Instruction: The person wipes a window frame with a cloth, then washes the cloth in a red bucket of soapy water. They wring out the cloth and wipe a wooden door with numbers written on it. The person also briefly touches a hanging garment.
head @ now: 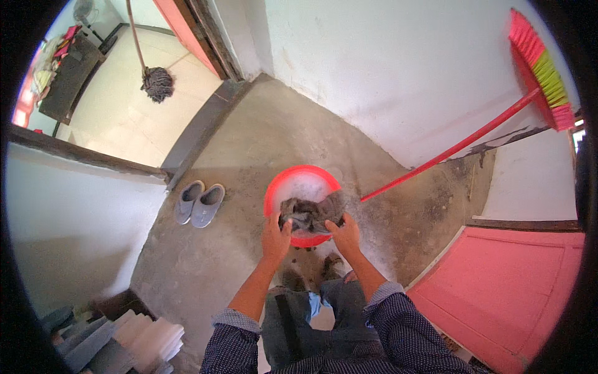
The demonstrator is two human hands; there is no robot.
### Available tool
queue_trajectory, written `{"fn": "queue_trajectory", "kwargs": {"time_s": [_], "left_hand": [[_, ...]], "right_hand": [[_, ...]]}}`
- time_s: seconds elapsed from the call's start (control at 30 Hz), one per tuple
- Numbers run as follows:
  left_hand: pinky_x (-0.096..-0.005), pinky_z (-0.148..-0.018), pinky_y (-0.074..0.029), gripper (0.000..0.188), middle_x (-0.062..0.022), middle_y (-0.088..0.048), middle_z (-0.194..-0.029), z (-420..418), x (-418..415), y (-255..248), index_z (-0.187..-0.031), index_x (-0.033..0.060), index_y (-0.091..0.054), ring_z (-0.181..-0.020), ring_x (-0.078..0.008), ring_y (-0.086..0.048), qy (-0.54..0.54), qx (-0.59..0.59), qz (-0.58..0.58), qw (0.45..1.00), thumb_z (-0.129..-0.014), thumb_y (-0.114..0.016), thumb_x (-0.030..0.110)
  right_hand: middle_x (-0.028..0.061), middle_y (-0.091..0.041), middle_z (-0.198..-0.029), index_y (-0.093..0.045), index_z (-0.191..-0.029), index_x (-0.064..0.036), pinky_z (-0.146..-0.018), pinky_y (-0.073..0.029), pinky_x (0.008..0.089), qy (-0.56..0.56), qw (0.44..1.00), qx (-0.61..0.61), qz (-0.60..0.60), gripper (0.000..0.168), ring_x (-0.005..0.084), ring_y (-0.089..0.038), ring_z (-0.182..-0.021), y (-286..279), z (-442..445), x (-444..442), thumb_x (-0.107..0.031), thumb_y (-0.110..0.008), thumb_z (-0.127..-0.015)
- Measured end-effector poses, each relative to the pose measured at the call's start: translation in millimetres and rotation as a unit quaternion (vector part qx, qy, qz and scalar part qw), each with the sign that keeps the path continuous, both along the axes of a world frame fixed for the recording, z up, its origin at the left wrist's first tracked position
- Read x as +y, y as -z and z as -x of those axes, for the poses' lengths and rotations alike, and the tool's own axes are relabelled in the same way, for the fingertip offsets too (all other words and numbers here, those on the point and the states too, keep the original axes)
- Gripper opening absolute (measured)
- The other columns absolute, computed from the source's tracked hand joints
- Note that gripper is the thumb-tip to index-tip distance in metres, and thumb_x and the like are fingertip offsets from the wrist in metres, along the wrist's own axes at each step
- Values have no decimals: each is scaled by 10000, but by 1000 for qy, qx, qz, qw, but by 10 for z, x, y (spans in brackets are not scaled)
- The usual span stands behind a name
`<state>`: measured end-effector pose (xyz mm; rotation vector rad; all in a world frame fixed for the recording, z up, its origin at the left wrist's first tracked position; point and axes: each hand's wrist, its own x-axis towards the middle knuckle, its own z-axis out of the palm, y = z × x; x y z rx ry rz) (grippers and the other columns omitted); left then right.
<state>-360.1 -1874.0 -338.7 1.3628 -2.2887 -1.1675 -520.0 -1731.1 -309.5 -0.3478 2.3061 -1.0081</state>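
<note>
Both my hands grip a dark grey cloth (pixel 310 216), bunched and wet-looking, over a red plastic basin (pixel 275 180). My left hand (pixel 276 236) pinches its left end, thumb on top. The right end is in my right hand (pixel 345 233), thumb also on top. Whitish, sudsy water (pixel 306 187) shows in the basin beyond the cloth. The cloth hides part of the basin's near side, and I cannot tell whether it touches the water. The basin stands on the concrete floor (pixel 243 262) in front of my feet.
A pair of grey slippers (pixel 201 205) lies left of the basin. To the right, a red-handled broom (pixel 448 152) leans bristles-up by the white wall. A string mop (pixel 158 84) stands beyond the doorway sill (pixel 201 126). Stacked tiles or slabs (pixel 135 341) sit lower left; a pink door panel (pixel 504 290) is lower right.
</note>
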Motion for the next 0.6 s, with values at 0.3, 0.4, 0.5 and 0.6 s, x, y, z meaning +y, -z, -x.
{"fn": "queue_trajectory", "kwargs": {"time_s": [0.3, 0.4, 0.5, 0.6], "left_hand": [[-680, -1070, -308, 784, -247, -160, -1606, 590, -79, 1327, -1555, 238, -297, -1351, -574, -301, 185, -166, 94, 964, -888, -675, 400], [-742, -1038, -292, 856, -230, -128, -1620, 735, -110, 1503, -1578, 254, -243, -1372, -573, -271, 185, -240, 32, 952, -875, -637, 541], [-725, -1054, -295, 858, -224, -127, -1621, 782, -128, 1714, -1581, 246, -230, -1368, -564, -306, 188, -280, 10, 941, -882, -604, 574], [-649, -1046, -377, 830, -274, -297, -1560, 859, -177, 1925, -1532, 198, -353, -1323, -497, -448, 227, -313, -18, 922, -873, -543, 666]], "right_hand": [[193, -387, -1508, -471, -1427, -146, -1082, -357, 589, -294, 925, 236, -57, 640, 463, -376, -1355, 1538, 180, -456, -254, -665, -827], [235, -373, -1491, -363, -1502, -175, -1066, -351, 625, -327, 914, 202, -125, 712, 512, -382, -1322, 1715, 261, -549, -257, -639, -851], [263, -345, -1496, -314, -1525, -182, -1064, -336, 646, -345, 902, 182, -184, 736, 525, -391, -1306, 1860, 242, -609, -276, -626, -865], [283, -327, -1509, -272, -1533, -155, -1067, -331, 659, -361, 900, 122, -213, 771, 567, -381, -1310, 2032, 291, -583, -322, -632, -872]]}}
